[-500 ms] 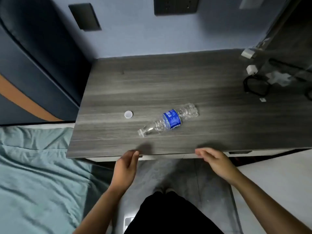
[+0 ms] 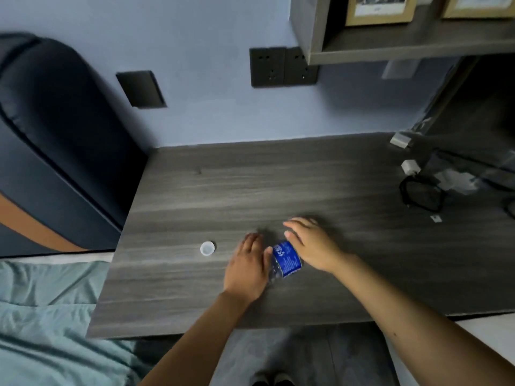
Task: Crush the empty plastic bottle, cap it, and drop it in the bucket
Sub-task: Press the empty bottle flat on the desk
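A clear plastic bottle (image 2: 284,260) with a blue label lies on the dark wooden desk (image 2: 250,190), between my two hands. My left hand (image 2: 246,267) covers its neck end, thumb against the bottle. My right hand (image 2: 312,246) lies over its far, bottom end, fingers stretched out flat. The grip of either hand is partly hidden. The white cap (image 2: 207,248) rests loose on the desk, to the left of my left hand. No bucket is in view.
A black cable loop (image 2: 420,196), a white plug (image 2: 409,166) and clear plastic wrapping (image 2: 459,176) lie at the desk's right. A dark headboard (image 2: 55,151) and teal bedding (image 2: 47,316) are on the left. A shelf (image 2: 404,48) hangs above the back right.
Both hands have moved from the desk's front edge onto the bottle. The bottle has turned, its label now between the hands. The view has tilted upward.
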The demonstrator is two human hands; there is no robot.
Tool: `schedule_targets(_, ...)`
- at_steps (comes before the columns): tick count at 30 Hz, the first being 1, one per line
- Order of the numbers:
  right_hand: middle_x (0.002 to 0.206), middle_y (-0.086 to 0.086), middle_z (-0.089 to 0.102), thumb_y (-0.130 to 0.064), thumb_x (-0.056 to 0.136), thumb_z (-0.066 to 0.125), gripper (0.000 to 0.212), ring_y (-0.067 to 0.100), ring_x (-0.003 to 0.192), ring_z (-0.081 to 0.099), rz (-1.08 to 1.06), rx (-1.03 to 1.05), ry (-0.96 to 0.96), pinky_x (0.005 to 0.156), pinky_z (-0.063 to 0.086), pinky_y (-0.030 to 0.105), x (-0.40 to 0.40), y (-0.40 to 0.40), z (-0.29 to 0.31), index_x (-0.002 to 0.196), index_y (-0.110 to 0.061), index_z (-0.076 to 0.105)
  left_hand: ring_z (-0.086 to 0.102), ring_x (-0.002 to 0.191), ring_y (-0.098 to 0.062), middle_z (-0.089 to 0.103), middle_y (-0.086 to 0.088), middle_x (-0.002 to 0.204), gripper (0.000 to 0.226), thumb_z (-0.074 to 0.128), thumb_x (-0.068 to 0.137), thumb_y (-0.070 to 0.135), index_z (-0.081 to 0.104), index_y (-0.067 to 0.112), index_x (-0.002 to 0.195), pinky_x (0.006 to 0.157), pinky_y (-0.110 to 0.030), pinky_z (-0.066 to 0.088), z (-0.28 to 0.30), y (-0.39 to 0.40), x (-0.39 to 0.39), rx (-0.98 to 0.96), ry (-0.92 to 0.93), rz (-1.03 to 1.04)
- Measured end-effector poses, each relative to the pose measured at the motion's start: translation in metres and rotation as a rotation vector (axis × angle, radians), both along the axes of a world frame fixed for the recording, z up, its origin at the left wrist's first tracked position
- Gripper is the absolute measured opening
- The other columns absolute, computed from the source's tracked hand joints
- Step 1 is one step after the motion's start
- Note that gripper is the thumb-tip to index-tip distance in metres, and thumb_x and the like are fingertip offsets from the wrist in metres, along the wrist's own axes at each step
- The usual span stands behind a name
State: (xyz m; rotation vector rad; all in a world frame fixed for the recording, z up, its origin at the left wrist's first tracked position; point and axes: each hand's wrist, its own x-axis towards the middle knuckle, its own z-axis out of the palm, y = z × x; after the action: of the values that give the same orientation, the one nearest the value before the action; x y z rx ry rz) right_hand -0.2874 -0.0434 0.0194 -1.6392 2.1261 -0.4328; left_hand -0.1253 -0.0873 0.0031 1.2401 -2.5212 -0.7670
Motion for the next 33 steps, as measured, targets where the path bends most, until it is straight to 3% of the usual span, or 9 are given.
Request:
schedule_targets(5, 0.156, -0.003, 0.024, -0.044, 0.097, 0.020, 0.050, 0.016, 0.144, 0.015, 0.174, 0.209, 0.271, 0.120, 0.010, 0.038, -0.002, -0.008, -0.026, 0.143, -0.026, 0.027, 0.009, 0.145, -0.013, 0.021, -0.004, 0.156, 0.052, 0.024, 0.097, 0.038, 0.021, 0.013, 0.143, 0.118, -0.023, 0.005, -0.021, -0.003, 0.000, -0.035, -0.115, -0.027)
schedule_targets(13, 0.159, 0.000, 0.010, -0.046, 0.096, 0.011, 0.054, 0.021, 0.147, 0.003, 0.197, 0.204, 0.399, 0.120, 0.006, 0.041, 0.002, -0.012, -0.050, 0.147, -0.026, 0.006, -0.021, 0.135, -0.011, -0.003, -0.003, 0.158, 0.058, 0.009, 0.095, 0.044, 0.001, 0.015, 0.145, 0.115, -0.028, -0.009, -0.033, -0.014, -0.001, -0.102, -0.273, -0.079)
schedule_targets(18, 0.159, 0.003, -0.002, -0.047, 0.096, 0.010, 0.057, 0.025, 0.146, -0.006, 0.230, 0.243, 0.468, 0.120, 0.001, 0.043, 0.009, -0.016, -0.064, 0.146, -0.023, -0.002, -0.026, 0.134, -0.016, -0.014, -0.006, 0.155, 0.059, 0.006, 0.095, 0.042, -0.010, 0.012, 0.142, 0.111, -0.034, -0.016, -0.040, -0.016, -0.006, -0.127, -0.408, -0.132)
schedule_targets(22, 0.158, 0.001, -0.001, -0.048, 0.095, 0.010, 0.057, 0.026, 0.146, -0.006, 0.230, 0.232, 0.459, 0.119, 0.002, 0.045, 0.006, -0.016, -0.063, 0.146, -0.024, -0.002, -0.025, 0.136, -0.014, -0.020, 0.000, 0.151, 0.059, 0.009, 0.095, 0.044, -0.011, 0.015, 0.142, 0.114, -0.029, -0.013, -0.040, -0.019, 0.001, -0.053, -0.324, -0.185)
schedule_targets(26, 0.156, 0.000, -0.008, -0.049, 0.095, 0.007, 0.053, 0.025, 0.145, -0.011, 0.251, 0.203, 0.457, 0.119, 0.000, 0.045, 0.002, -0.015, -0.064, 0.136, -0.027, -0.017, -0.009, 0.140, -0.015, -0.001, -0.004, 0.153, 0.059, 0.013, 0.094, 0.046, 0.003, 0.013, 0.142, 0.118, -0.034, -0.001, -0.038, -0.018, 0.009, -0.237, -0.335, -0.283)
schedule_targets(30, 0.149, 0.000, -0.017, -0.050, 0.089, -0.002, 0.054, 0.025, 0.141, -0.018, 0.233, 0.180, 0.463, 0.117, -0.006, 0.045, 0.004, -0.014, -0.066, 0.135, -0.027, -0.019, -0.027, 0.136, -0.017, -0.024, 0.000, 0.145, 0.065, -0.004, 0.085, 0.053, -0.015, 0.016, 0.137, 0.113, -0.039, -0.019, -0.041, -0.015, 0.001, -0.142, -0.415, -0.318)
schedule_targets(33, 0.152, 0.003, -0.007, -0.049, 0.087, -0.004, 0.057, 0.027, 0.142, -0.008, 0.221, 0.164, 0.470, 0.117, 0.000, 0.047, 0.006, -0.013, -0.065, 0.139, -0.024, -0.011, -0.031, 0.133, -0.020, -0.027, -0.003, 0.145, 0.069, -0.005, 0.083, 0.054, -0.017, 0.013, 0.137, 0.109, -0.042, -0.021, -0.043, -0.015, -0.002, -0.158, -0.460, -0.312)
